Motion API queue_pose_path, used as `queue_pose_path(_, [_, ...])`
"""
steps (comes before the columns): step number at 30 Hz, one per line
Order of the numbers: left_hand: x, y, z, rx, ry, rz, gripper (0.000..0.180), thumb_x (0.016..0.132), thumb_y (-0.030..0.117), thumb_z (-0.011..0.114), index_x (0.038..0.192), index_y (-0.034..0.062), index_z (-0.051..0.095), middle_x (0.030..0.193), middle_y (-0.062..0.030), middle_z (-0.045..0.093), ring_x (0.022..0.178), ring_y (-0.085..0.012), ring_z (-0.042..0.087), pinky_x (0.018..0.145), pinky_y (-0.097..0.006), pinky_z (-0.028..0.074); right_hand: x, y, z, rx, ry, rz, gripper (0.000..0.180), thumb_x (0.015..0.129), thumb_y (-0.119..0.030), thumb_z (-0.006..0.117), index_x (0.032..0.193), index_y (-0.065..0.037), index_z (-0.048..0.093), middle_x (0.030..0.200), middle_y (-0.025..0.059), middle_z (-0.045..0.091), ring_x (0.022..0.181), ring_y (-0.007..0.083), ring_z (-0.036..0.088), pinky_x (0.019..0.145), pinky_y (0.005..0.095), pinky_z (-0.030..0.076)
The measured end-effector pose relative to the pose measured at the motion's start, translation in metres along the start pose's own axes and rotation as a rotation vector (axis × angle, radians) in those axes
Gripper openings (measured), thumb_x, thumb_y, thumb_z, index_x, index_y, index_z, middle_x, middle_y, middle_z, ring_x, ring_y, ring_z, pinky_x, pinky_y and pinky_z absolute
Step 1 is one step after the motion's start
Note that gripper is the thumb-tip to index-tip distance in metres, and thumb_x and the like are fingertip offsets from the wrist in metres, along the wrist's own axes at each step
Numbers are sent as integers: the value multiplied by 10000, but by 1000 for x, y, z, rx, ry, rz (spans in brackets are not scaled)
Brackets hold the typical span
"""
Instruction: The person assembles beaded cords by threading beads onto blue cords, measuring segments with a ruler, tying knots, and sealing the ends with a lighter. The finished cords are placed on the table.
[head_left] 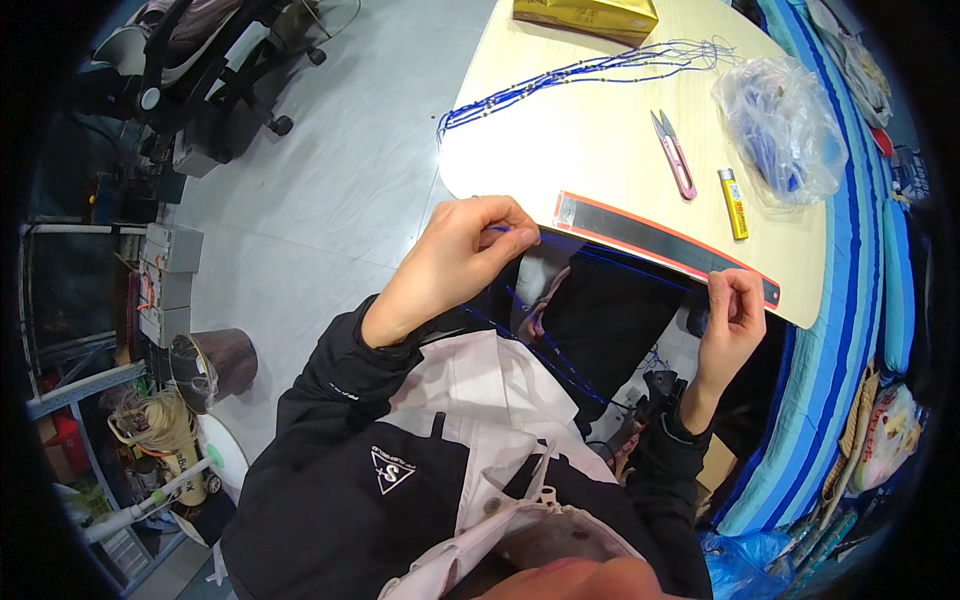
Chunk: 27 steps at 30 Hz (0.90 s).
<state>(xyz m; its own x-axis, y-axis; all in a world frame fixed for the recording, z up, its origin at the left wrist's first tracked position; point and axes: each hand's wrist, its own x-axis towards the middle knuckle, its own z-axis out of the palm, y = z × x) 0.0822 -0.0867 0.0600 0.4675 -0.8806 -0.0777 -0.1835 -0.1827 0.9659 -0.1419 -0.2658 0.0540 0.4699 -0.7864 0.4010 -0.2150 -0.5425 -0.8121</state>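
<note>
Blue cord [622,264] is stretched between my hands just off the table's near edge. Its left end is pinched between the thumb and fingers of my left hand [462,248]. My right hand [732,322] pinches it on the other side, close to the end of a dark ruler with a red-orange border [660,238]. The ruler lies along the table edge. Loose blue cord [550,350] hangs down over my lap. Farther up the table [560,150] are pink-handled thread snips [674,158], a yellow lighter [734,205] and a bundle of beaded blue cords [570,76].
A clear plastic bag [780,125] with blue contents sits at the table's right. A gold box [590,16] stands at the far edge. Blue striped fabric [800,400] borders the right side. An office chair [225,75] and a dark bin [225,362] are on the left.
</note>
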Motion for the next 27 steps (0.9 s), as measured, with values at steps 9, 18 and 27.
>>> queue_pose_path(9, [30, 7, 14, 191, 49, -47, 69, 833, 19, 575, 847, -48, 574, 722, -69, 594, 619, -77, 509, 563, -229, 428, 10, 22, 1, -69, -6, 79, 71, 798, 13, 646, 785, 10, 577, 745, 26, 540, 574, 48, 368, 511, 176, 268])
queue_pose_path(18, [39, 16, 22, 429, 74, 65, 32, 802, -13, 555, 822, -37, 553, 713, -146, 571, 609, -238, 545, 576, -303, 435, 14, 26, 2, -98, -5, 94, 79, 778, 24, 656, 788, 1, 581, 766, 35, 564, 603, 67, 445, 523, 186, 319])
queue_pose_path(27, [46, 20, 27, 662, 31, 65, 64, 789, 10, 576, 801, -27, 525, 738, -179, 565, 688, -351, 548, 606, -386, 429, 13, 26, -2, -174, 15, 53, 89, 767, 34, 657, 790, 19, 573, 865, 84, 546, 698, 117, 554, 593, 212, 459])
